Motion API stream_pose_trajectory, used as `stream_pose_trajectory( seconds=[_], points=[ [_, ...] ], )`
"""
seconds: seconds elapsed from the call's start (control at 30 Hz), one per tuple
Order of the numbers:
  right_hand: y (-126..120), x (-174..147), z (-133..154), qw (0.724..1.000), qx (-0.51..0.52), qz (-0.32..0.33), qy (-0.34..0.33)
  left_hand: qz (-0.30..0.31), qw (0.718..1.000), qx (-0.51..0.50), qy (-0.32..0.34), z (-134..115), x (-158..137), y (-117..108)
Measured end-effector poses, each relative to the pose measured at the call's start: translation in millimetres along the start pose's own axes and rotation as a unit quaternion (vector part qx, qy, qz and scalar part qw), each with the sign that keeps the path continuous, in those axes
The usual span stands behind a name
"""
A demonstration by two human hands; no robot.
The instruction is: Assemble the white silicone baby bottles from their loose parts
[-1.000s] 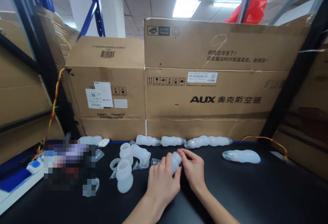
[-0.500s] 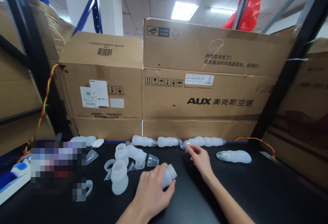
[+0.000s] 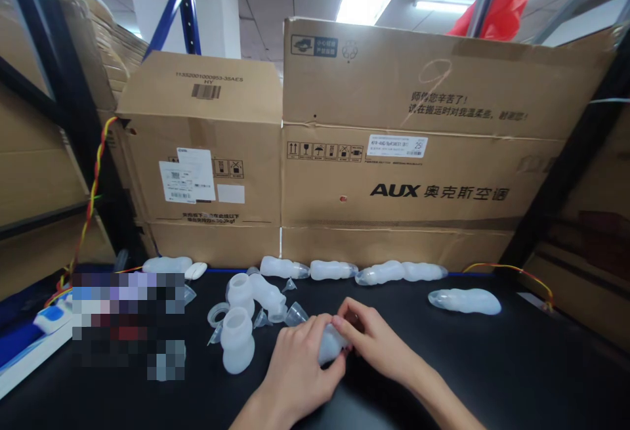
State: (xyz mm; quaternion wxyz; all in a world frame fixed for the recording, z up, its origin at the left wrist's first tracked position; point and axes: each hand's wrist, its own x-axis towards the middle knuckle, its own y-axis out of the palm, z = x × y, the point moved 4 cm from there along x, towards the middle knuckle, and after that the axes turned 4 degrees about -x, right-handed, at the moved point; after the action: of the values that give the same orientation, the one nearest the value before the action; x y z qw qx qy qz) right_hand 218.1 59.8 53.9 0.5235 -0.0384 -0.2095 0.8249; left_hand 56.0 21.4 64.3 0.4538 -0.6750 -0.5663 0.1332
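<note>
My left hand (image 3: 300,361) is wrapped around a translucent white baby bottle (image 3: 331,344), lying tilted with its neck to the right. My right hand (image 3: 374,338) is closed over the bottle's neck end, its thumb and fingers touching it; whether a small part is also between them is hidden. Left of my hands stands an open wavy-sided bottle (image 3: 237,341), with another open bottle (image 3: 241,295) behind it. A third bottle (image 3: 268,295) lies beside them. Around these are a clear ring (image 3: 217,314), a clear cone-shaped cap (image 3: 296,314) and a small clear cone (image 3: 290,284).
Several capped bottles (image 3: 332,270) lie along the back by the cardboard wall (image 3: 403,213). One more capped bottle (image 3: 465,301) lies at the right on the black tabletop (image 3: 492,371). A blurred-out patch (image 3: 125,312) covers the left side. Yellow-red wires run at both sides.
My right hand has come from the back row of bottles toward me and onto the neck of the bottle in my left hand. The view has shifted slightly.
</note>
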Motion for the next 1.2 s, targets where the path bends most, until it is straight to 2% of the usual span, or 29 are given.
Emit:
stream_pose_trajectory(
  seconds=[0.13, 0.23, 0.33, 0.47, 0.57, 0.63, 0.7, 0.83, 1.07, 1.2],
  points=[
    [-4.0, -1.1, -1.1, 0.998, 0.03, 0.022, -0.051, -0.028, 0.996, -0.051, -0.06, 11.3, 4.3, -3.3],
    [-19.7, -0.2, -12.0, 0.995, -0.063, -0.038, -0.068, -0.046, 0.992, -0.078, -0.093, 18.2, 7.1, -5.3],
    [-27.6, -1.4, -13.0, 0.979, -0.166, -0.112, -0.05, -0.049, 0.991, -0.078, -0.098, 19.8, 6.7, -4.3],
    [-16.7, -3.5, -2.3, 0.981, -0.162, -0.09, -0.056, -0.037, 0.992, -0.077, -0.09, 19.1, 3.3, 0.4],
    [-21.0, -2.0, -9.5, 0.951, -0.292, -0.075, -0.067, -0.061, 0.99, -0.086, -0.096, 20.4, 2.9, -0.6],
    [-36.7, 0.1, -21.9, 0.918, -0.382, -0.096, -0.045, -0.083, 0.988, -0.084, -0.103, 20.7, 3.5, -3.3],
    [-54.0, 1.3, -31.4, 0.901, -0.415, -0.124, -0.027, -0.089, 0.988, -0.078, -0.103, 19.5, 4.1, -5.0],
    [-64.7, 1.0, -30.1, 0.918, -0.367, -0.142, -0.041, -0.085, 0.989, -0.069, -0.096, 16.8, 4.4, -5.4],
    [-45.6, -0.3, -20.6, 0.939, -0.318, -0.119, -0.051, -0.087, 0.99, -0.068, -0.093, 15.7, 2.6, -6.9],
    [-42.8, 0.5, -24.3, 0.94, -0.322, -0.104, -0.04, -0.099, 0.992, -0.073, 0.001, 5.7, -1.9, -7.0]
  ],
)
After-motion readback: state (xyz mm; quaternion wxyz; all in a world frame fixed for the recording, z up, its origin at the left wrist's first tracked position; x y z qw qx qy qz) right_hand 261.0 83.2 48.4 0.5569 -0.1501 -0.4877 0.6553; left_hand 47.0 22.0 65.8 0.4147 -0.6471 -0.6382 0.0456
